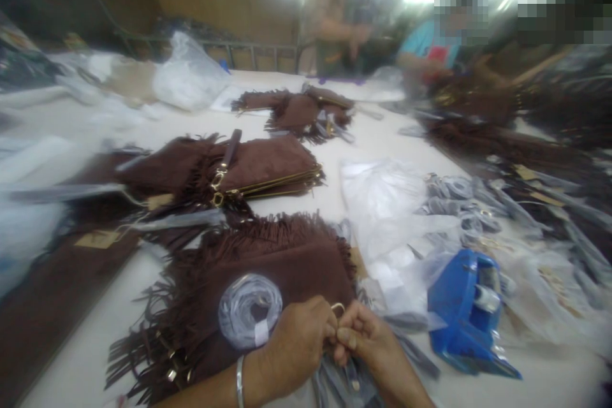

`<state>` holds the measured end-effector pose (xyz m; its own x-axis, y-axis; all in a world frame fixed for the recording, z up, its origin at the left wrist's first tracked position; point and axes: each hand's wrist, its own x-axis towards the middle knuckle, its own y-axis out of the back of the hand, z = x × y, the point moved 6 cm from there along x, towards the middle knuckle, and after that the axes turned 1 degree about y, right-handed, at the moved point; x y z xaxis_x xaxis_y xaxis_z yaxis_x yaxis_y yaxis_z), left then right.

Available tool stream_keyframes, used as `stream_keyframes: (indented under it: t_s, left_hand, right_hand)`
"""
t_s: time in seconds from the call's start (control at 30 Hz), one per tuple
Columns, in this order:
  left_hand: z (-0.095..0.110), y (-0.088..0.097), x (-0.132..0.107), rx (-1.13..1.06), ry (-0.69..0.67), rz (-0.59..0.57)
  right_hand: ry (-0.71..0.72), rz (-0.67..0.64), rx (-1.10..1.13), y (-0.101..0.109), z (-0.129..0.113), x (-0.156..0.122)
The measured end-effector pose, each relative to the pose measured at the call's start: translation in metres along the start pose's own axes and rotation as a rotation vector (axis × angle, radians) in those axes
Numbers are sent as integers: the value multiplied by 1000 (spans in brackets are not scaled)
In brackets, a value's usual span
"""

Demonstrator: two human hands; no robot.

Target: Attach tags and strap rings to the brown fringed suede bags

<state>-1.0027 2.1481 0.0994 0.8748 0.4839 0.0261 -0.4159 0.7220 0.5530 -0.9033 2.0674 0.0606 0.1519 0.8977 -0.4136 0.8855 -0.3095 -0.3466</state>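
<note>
Two hands meet at the near edge of a brown fringed bag (287,261). The left hand (296,344) and the right hand (366,341) are pressed fingertip to fingertip, and both pinch a small metal ring (337,307) that stands up between them at the bag's side.

Just left of the left hand, a coiled strap (250,310) in clear wrapping lies loose on the bag, joined to nothing. From that I judge this bag to be only partly fitted: the ring is being handled and the strap is not yet on.

Beyond the hands, a stack of bags (258,169) shows straps and gold clasps in place, so those look further along. More bags lie farther off, in front of two co-workers (335,25).

Right of the right hand sit a blue tape dispenser (466,309) and loose plastic bags (382,204) on the white table (81,363).

No writing can be read. A tan tag (98,239) far to the left of the hands carries a mark too blurred to make out.
</note>
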Motion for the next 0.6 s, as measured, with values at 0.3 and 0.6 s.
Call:
stream_keyframes:
  t_s: [0.3, 0.6]
  left_hand:
    - [-4, -5, -1, 125, 23, 8]
    - [7, 0, 5, 223, 25, -30]
  right_hand:
    - [8, 52, 19, -2, 0, -1]
    - [54, 86, -14, -1, 3, 0]
